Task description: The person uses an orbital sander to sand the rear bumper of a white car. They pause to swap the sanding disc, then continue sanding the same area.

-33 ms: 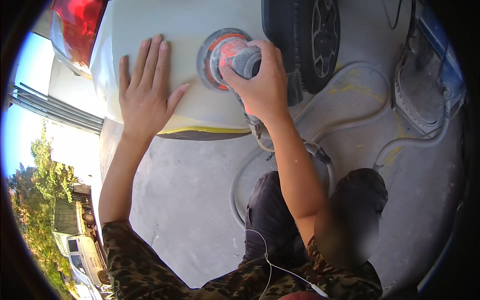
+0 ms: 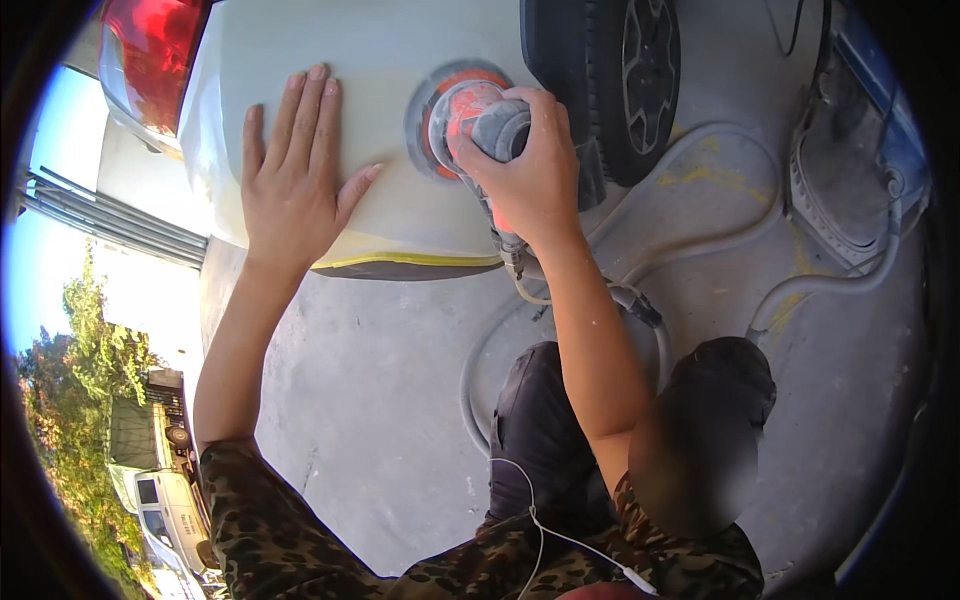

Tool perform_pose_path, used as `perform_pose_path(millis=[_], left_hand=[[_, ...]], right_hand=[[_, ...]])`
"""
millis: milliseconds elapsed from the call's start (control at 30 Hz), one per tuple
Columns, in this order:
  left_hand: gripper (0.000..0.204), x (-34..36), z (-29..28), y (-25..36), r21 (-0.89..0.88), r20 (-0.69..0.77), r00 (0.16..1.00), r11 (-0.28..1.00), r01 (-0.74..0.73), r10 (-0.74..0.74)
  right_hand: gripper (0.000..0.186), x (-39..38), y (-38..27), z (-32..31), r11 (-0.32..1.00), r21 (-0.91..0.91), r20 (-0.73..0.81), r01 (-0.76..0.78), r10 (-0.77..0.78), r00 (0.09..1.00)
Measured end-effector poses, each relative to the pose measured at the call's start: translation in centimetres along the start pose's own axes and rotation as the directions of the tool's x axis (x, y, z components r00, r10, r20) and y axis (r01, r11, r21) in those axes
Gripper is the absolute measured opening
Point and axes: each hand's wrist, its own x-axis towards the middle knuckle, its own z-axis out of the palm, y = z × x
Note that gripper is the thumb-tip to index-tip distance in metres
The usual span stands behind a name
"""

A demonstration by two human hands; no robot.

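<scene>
My left hand lies flat on a pale car body panel, its fingers stretched out and its thumb pointing right. In my right hand is an orange and grey orbital sander, gripped round its head. The sander's round pad rests against the panel between my left hand and the wheel; the pad's rim looks blurred. A hose joins the tool at its lower end. Yellow edging runs along the panel's lower border.
A red tail light sits at the upper left. A grey hose loops over the concrete floor to the right, near a blue piece of equipment. A thin white cable hangs before me. Outside at left stands a truck.
The sander and my right hand have shifted slightly to the right across the panel. My left hand stays at almost the same place.
</scene>
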Motion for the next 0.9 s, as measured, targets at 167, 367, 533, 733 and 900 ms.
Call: perform_pose_path(millis=[167,367,533,733,900], left_hand=[[0.087,3.0,1.2,2.0,0.0,0.046,0.994,0.995,-0.101,0.101],[0.086,5.2,3.2,4.9,-0.079,0.095,0.973,0.976,-0.202,0.209],[0.083,5.4,4.1,6.0,-0.06,0.129,0.962,0.97,-0.234,0.24],[0.086,2.2,4.1,8.0,-0.1,0.355,0.86,0.929,-0.355,0.367],[0.085,4.6,3.5,5.9,-0.099,0.287,0.867,0.912,-0.397,0.408]], right_hand=[[0.062,-1.7,5.3,-1.4,0.979,0.102,-0.02,-0.174,0.177,0.984],[0.076,-4.9,9.6,-2.3,0.953,0.158,0.033,-0.26,0.258,0.966],[0.088,-9.5,11.0,-3.8,0.928,0.261,-0.013,-0.265,0.278,0.961],[0.086,-9.3,11.7,-4.9,0.899,0.377,-0.194,-0.224,0.313,0.93],[0.086,-8.1,12.1,-6.4,0.862,0.455,-0.209,-0.224,0.348,0.914]])
